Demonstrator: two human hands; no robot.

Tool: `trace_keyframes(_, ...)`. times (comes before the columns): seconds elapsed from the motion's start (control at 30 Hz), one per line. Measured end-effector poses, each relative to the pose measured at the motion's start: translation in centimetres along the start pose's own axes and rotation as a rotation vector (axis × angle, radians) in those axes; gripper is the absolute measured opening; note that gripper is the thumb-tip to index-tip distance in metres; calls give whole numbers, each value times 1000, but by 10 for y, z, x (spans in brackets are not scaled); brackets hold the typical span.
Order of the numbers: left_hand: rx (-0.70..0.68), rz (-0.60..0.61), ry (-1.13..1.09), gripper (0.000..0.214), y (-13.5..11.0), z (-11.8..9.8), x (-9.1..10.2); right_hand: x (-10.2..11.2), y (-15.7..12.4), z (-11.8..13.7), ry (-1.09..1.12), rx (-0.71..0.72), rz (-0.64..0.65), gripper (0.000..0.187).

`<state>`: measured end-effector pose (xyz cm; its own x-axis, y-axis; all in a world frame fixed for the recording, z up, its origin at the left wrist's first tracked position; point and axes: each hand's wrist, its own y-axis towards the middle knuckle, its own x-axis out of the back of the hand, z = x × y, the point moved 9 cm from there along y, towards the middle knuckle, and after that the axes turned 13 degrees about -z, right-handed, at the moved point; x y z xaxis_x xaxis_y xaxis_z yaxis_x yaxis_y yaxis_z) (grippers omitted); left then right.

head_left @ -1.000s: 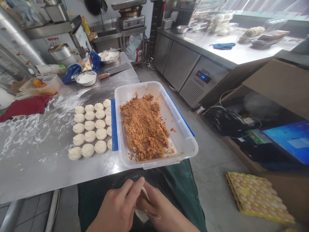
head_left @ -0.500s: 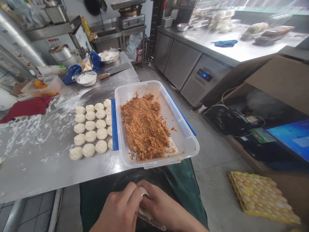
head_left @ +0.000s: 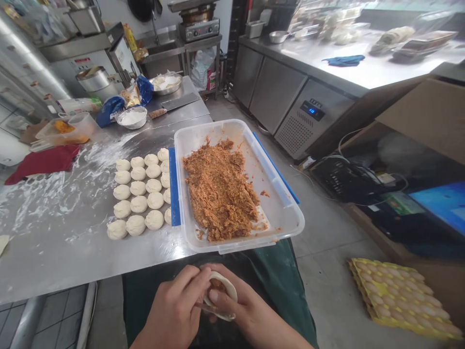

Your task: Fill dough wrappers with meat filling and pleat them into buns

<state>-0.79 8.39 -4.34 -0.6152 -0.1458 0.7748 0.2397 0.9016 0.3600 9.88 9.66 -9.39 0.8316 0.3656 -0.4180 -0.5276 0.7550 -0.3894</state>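
Low in the view, in front of the table edge, a round dough wrapper (head_left: 230, 289) stands tilted with its inner face showing and reddish-brown filling inside. My right hand (head_left: 250, 303) is closed around it from the right, its thumb pressed into the filling. From the left, my left hand (head_left: 178, 303) pinches the wrapper's rim with bent fingers; its fingertips are partly hidden. Just beyond both hands sits a clear plastic tub (head_left: 286, 220) with a heap of minced filling (head_left: 221, 189). Left of the tub, pleated dough buns (head_left: 138, 204) lie in rows on the steel table.
The floury steel table (head_left: 80, 252) carries a red cloth (head_left: 45, 165), a bowl of flour (head_left: 131, 118) and a cleaver (head_left: 179, 102). Egg trays (head_left: 403, 295) rest on the floor at right. A steel counter (head_left: 276, 92) runs behind.
The wrapper has turned in my hands, so its open side and filling now show. My right thumb has come onto the filling. The whole view has shifted slightly.
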Motion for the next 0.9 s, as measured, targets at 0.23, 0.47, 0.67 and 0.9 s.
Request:
trace_keyframes(0.23,-56,39,34,47,-1,-7,-2,-1,1,6,-144,38,-81,31)
trace_keyframes(0.47,-75,91,57,38,-5,-7,-11,0,0,4,-253,24,-90,33)
trace_keyframes(0.67,-117,130,110,39,-3,-12,-11,-1,1,6,-399,47,-61,23)
trace_keyframes(0.9,-145,159,124,54,-3,-13,-15,-2,2,15,-435,35,-20,12)
